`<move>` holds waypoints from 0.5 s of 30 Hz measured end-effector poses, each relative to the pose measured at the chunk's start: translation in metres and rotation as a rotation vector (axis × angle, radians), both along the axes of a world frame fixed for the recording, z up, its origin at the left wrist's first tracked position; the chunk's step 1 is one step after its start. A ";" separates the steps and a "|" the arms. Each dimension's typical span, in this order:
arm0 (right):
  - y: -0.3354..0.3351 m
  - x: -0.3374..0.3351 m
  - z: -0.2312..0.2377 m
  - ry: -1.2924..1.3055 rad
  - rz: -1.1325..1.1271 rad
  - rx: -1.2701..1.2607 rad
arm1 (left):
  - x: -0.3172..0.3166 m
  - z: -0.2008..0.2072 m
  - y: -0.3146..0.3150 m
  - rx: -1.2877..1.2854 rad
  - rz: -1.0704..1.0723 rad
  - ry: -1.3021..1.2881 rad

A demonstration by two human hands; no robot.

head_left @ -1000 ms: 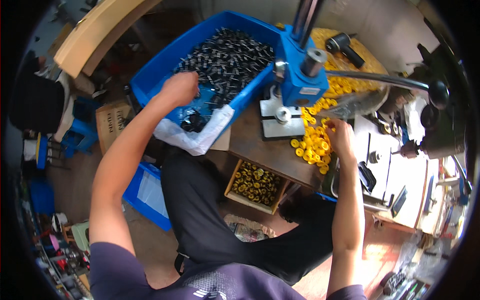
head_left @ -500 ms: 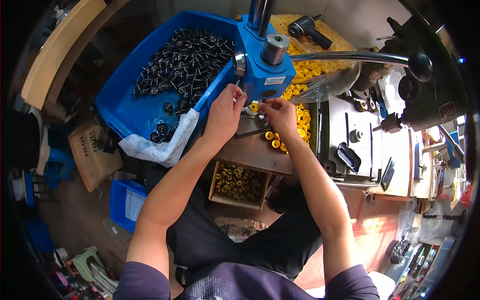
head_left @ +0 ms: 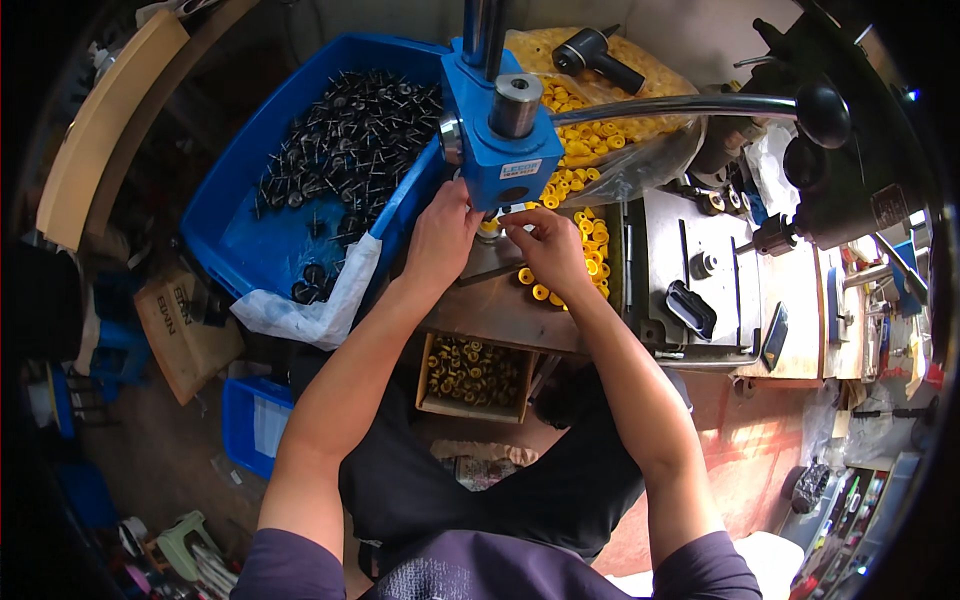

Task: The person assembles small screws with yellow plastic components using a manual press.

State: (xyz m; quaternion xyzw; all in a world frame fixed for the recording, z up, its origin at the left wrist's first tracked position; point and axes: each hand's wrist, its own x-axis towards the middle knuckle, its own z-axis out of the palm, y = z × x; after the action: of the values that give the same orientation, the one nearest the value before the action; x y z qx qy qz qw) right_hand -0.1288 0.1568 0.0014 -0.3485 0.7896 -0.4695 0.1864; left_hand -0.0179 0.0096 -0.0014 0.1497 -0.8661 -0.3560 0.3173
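Under the blue hand press (head_left: 505,165), a small yellow cap (head_left: 489,227) sits at the work spot, partly hidden by my fingers. My left hand (head_left: 442,237) is closed in a pinch at the left side of the press head. What its fingertips hold, if anything, is hidden. On the other side, my right hand (head_left: 552,247) has thumb and forefinger closed together close to the cap; I cannot make out anything between them. Loose yellow caps (head_left: 541,292) lie on the bench just beneath the right hand.
At left stands a blue bin (head_left: 225,225) of black, thin-stemmed parts. Behind the press is a clear bag (head_left: 650,150) of yellow caps with a black blower (head_left: 600,60) on it. The press lever (head_left: 690,104) reaches right. Below the bench, a box (head_left: 470,408) holds finished-looking yellow-and-black pieces.
The view has shifted slightly, so the press appears further left. My right fingertips have come off the yellow cap, which now sits under the press head. The left hand stays beside the press.
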 end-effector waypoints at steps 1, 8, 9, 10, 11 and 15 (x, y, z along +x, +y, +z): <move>0.002 0.000 0.003 -0.001 -0.005 0.000 | 0.002 0.003 0.003 0.015 -0.011 -0.048; 0.022 -0.010 -0.008 0.078 -0.125 -0.205 | 0.005 -0.009 0.008 0.006 -0.010 -0.165; 0.024 -0.009 0.010 0.068 -0.190 -0.238 | 0.006 -0.012 0.005 0.017 -0.002 -0.173; 0.034 -0.006 0.030 0.017 -0.285 -0.332 | 0.007 -0.017 0.001 0.001 -0.016 -0.155; 0.050 -0.020 0.046 -0.068 -0.413 -0.345 | 0.004 -0.021 0.003 -0.007 -0.037 -0.134; 0.115 -0.100 0.199 0.089 0.312 -0.993 | -0.003 -0.014 -0.001 -0.011 -0.066 -0.111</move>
State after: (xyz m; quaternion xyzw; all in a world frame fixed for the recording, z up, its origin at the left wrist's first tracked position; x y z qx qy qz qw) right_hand -0.2290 0.2721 0.2007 -0.5281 0.4175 -0.7387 0.0327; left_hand -0.0205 0.0083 -0.0156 0.1387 -0.8888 -0.3526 0.2578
